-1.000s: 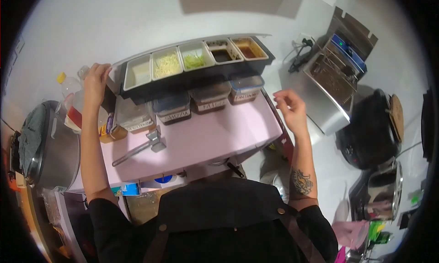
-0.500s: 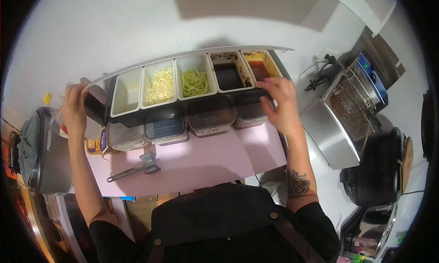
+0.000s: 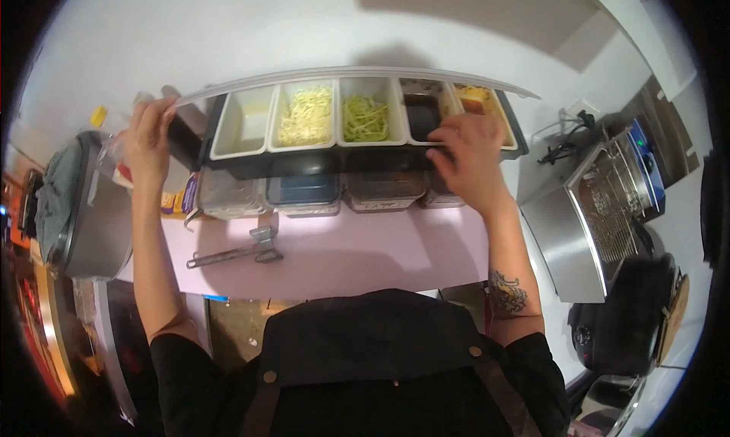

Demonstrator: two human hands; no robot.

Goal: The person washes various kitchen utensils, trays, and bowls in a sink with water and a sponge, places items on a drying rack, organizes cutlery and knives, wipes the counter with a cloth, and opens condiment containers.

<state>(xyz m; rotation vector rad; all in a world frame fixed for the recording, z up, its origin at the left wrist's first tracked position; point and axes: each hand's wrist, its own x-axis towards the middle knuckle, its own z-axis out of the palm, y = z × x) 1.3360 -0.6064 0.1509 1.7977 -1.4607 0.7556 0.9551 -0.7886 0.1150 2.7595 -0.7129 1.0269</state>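
Note:
My left hand (image 3: pixel 152 137) pinches the left end of a clear lid (image 3: pixel 350 72), raised along the back of a black condiment holder (image 3: pixel 304 164). My right hand (image 3: pixel 473 154), fingers apart and slightly curled, hovers at the holder's right front, and I cannot tell whether it touches it. White tubs sit in the holder. From the left, one tub (image 3: pixel 245 129) looks nearly bare, then come pale shreds (image 3: pixel 307 118), green shreds (image 3: pixel 365 121), a dark sauce (image 3: pixel 420 116) and an orange-red sauce (image 3: pixel 473 102), partly hidden by my right hand.
Lidded plastic containers (image 3: pixel 304 194) stand below the holder on a pink counter (image 3: pixel 365 247). A metal meat mallet (image 3: pixel 239 253) lies in front. A yellow-and-purple packet (image 3: pixel 180 199) is at left. To the right are a steel fryer with basket (image 3: pixel 608 201) and a black cooker (image 3: pixel 620 319).
My right hand has shifted left relative to the holder, from the orange-red sauce tub toward the dark sauce tub. My left hand keeps hold of the lid. The camera view has shifted.

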